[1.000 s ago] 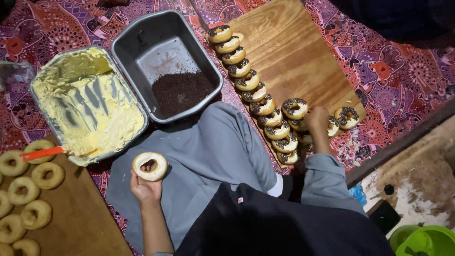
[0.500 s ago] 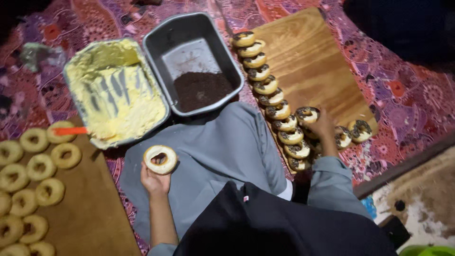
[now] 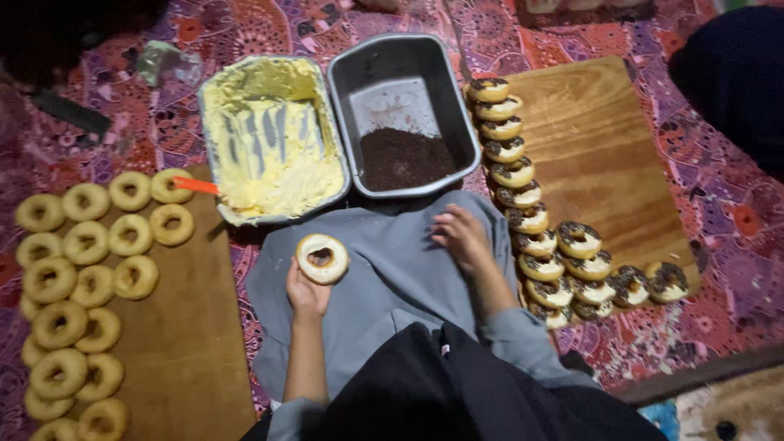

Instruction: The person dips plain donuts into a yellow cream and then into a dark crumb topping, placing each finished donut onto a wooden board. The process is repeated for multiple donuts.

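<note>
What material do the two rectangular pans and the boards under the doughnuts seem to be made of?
The pan with chocolate sprinkles and the pan with yellow cream look like thin grey metal: dull sheen, rolled rims. The right board looks like smooth light wood, with visible grain. The left board seems darker wood, though its grain is unclear. The left hand holds a cream-topped doughnut.

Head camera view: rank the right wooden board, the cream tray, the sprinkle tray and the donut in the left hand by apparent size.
1. Right wooden board.
2. Cream tray and sprinkle tray: they look alike, so no ranking between them.
3. Donut held in the left hand.
</note>
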